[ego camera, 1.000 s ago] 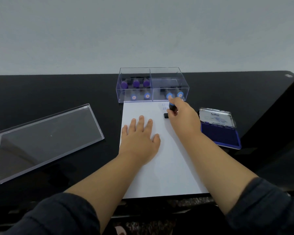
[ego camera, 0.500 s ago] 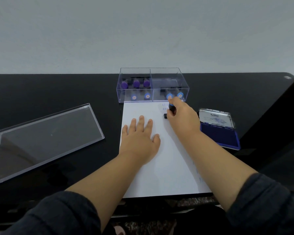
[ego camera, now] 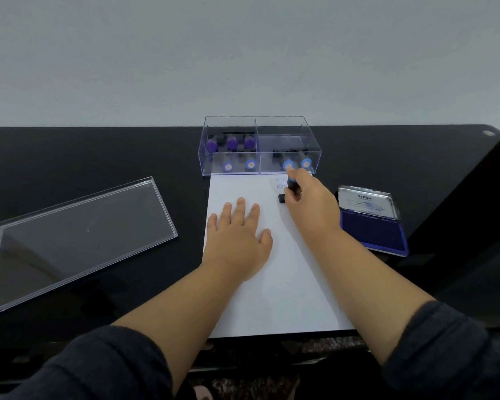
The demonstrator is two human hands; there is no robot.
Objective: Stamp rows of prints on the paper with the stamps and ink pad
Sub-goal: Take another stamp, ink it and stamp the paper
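Note:
A white sheet of paper (ego camera: 274, 284) lies on the black table in front of me. My left hand (ego camera: 238, 236) rests flat on it with fingers spread. My right hand (ego camera: 309, 207) grips a black stamp with a blue top (ego camera: 290, 187), its base down on the paper near the top right corner. Two faint blue prints (ego camera: 280, 182) show just above the stamp, partly hidden by my fingers. The open blue ink pad (ego camera: 373, 233) sits to the right of the paper, its lid standing up.
A clear plastic box (ego camera: 259, 131) at the paper's far edge holds several purple and blue stamps in two compartments. Its clear lid (ego camera: 75, 238) lies on the table (ego camera: 98, 151) to the left. A grey wall rises behind the table.
Almost nothing has moved. My right hand keeps the stamp on the same spot on the paper, and my left hand stays flat.

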